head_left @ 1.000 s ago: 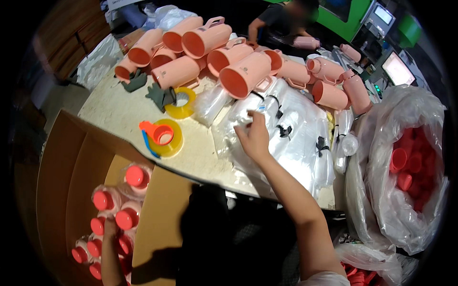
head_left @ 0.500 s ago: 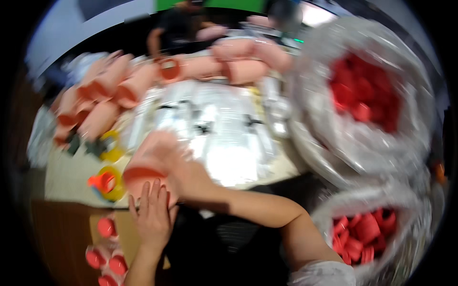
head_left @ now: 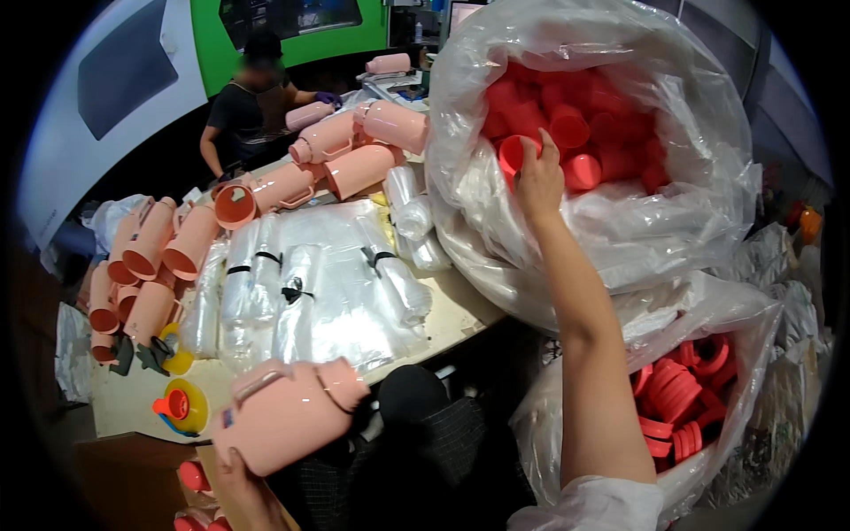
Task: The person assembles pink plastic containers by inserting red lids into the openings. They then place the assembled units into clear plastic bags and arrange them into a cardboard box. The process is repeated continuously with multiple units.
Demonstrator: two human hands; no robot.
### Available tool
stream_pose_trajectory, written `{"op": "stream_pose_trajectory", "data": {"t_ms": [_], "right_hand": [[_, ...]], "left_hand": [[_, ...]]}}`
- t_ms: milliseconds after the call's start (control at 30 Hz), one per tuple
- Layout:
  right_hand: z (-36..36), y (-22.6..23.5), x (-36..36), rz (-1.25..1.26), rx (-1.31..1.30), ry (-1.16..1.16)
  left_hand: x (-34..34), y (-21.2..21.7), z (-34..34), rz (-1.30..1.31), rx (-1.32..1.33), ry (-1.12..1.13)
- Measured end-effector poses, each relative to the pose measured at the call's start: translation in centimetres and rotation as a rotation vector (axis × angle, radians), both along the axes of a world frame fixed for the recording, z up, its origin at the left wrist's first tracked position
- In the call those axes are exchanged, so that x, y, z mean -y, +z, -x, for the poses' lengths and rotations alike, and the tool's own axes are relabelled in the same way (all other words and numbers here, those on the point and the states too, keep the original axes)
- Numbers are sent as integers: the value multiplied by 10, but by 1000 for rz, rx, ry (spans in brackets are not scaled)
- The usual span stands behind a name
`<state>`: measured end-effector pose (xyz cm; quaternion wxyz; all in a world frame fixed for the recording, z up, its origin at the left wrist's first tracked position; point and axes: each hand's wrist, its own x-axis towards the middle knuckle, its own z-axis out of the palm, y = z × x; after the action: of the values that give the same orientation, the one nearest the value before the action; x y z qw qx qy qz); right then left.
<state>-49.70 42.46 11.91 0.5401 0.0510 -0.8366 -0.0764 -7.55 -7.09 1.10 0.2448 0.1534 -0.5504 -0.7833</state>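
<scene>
My left hand grips a pink thermos jug body by its lower end, near the table's front edge. The jug lies tilted on its side in the air, its neck to the right and its handle on top. My right arm stretches out to a large clear plastic bag at the right. There my right hand is closed at the rim of a red cup, thumb and fingers on its edge. Several more red cups fill the bag.
Pink jug bodies lie along the table's left and back. Flat plastic bags cover its middle. A yellow tape roll is at the front left. A lower bag holds red rings. Another person works across the table.
My right hand has left the jug and reached right into the bag of red cups. The jug, now in my left hand alone, has turned neck to the right. The view has shifted.
</scene>
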Motion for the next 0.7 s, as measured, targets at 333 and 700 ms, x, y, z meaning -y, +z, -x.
{"op": "stream_pose_trajectory", "data": {"t_ms": [333,700], "right_hand": [[-80,-53,38,798,86,572],[-275,-83,188,632,611,1693]], "left_hand": [[-53,-34,18,-392,29,-159],[-57,-63,-35,-808,229,-204]]}}
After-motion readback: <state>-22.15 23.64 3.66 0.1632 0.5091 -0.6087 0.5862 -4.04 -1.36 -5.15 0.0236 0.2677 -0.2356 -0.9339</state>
